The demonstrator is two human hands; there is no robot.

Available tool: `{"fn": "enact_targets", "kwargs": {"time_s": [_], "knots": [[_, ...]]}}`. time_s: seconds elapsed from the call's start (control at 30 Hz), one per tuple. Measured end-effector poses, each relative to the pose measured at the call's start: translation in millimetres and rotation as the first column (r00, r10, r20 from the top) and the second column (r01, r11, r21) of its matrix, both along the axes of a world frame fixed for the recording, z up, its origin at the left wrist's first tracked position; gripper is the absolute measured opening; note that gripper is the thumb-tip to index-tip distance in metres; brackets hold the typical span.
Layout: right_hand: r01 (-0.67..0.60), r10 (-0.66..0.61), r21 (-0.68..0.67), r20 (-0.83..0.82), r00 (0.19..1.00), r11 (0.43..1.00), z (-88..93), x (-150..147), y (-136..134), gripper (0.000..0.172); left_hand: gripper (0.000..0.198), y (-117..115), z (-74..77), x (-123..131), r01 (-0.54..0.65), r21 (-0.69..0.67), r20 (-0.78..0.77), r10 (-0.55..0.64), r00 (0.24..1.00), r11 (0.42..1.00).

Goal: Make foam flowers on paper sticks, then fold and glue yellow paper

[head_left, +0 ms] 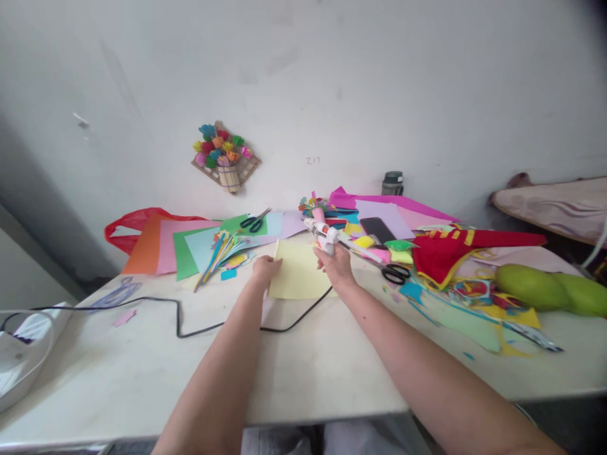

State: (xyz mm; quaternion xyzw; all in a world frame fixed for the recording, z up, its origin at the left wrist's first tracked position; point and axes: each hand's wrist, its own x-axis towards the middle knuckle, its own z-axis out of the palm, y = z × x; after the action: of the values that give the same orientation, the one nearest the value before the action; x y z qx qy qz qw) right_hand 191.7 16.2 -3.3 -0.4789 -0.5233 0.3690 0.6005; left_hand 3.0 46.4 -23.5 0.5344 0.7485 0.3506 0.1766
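A pale yellow sheet of paper (296, 278) lies on the white table (142, 379) in front of me. My left hand (266, 268) pinches the sheet's left edge, fingers closed on it. My right hand (336, 264) is wrapped round the handle of a white glue gun (327, 239), over the sheet's right side, with the nozzle pointing up and left. A black cord (289, 329) runs across the table below the sheet towards my right hand.
Colored sheets (164, 246), paper strips (213, 259) and scissors (255, 222) lie left. On the right are a phone (375, 230), more scissors (396, 273), red cloth (441, 256), paper scraps and green fruit (531, 287). A power strip (38, 335) sits far left.
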Motion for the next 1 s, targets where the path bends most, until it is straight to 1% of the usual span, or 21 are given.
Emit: {"fn": "enact_targets", "kwargs": {"time_s": [0.1, 0.17, 0.3, 0.37, 0.47, 0.57, 0.67, 0.73, 0.83, 0.93, 1.0], "knots": [[-0.084, 0.083, -0.027, -0.014, 0.996, 0.996, -3.0, -4, 2, 0.017, 0.038, -4, 7.9, -5, -0.031, -0.093, -0.08, 0.024, 0.997, 0.995], [-0.124, 0.123, -0.048, -0.026, 0.992, 0.991, -3.9, -7, 3, 0.015, 0.041, -10, 11.4, -7, -0.034, -0.14, -0.175, 0.009, 0.985, 0.99], [-0.173, 0.167, -0.094, -0.066, 0.984, 0.981, -2.7, -12, 6, 0.017, 0.025, -24, 13.7, -5, -0.036, -0.151, -0.303, -0.012, 0.953, 0.988], [-0.189, 0.18, -0.133, -0.075, 0.981, 0.973, -1.0, -16, 9, 0.016, 0.023, -29, 13.5, -2, -0.033, -0.15, -0.341, -0.02, 0.94, 0.988], [-0.208, 0.198, -0.198, -0.072, 0.978, 0.958, 2.5, -24, 16, 0.015, 0.028, -31, 11.8, -2, 0.005, -0.152, -0.358, -0.06, 0.932, 0.988], [-0.237, 0.231, -0.253, -0.052, 0.972, 0.938, 6.9, -32, 26, 0.014, 0.031, -28, 8.5, -8, 0.064, -0.161, -0.331, -0.115, 0.936, 0.985], [-0.285, 0.285, -0.27, -0.042, 0.958, 0.92, 9.1, -39, 36, 0.014, 0.032, -28, 6.7, -13, 0.109, -0.191, -0.307, -0.165, 0.937, 0.975], [-0.299, 0.293, -0.263, -0.063, 0.954, 0.917, 6.5, -42, 40, 0.013, 0.03, -30, 7.7, -14, 0.126, -0.21, -0.307, -0.188, 0.933, 0.969], [-0.293, 0.272, -0.274, -0.113, 0.956, 0.916, -3.7, -44, 42, 0.013, 0.027, -36, 11.1, -7, 0.107, -0.184, -0.359, -0.168, 0.918, 0.977], [-0.268, 0.234, -0.289, -0.147, 0.961, 0.919, -13.8, -42, 43, 0.012, 0.031, -39, 12.3, 5, 0.043, -0.119, -0.441, -0.092, 0.893, 0.992], [-0.251, 0.215, -0.281, -0.154, 0.964, 0.926, -16.4, -40, 43, 0.011, 0.028, -38, 10.9, 10, 0.016, -0.105, -0.463, -0.063, 0.884, 0.994]]}}
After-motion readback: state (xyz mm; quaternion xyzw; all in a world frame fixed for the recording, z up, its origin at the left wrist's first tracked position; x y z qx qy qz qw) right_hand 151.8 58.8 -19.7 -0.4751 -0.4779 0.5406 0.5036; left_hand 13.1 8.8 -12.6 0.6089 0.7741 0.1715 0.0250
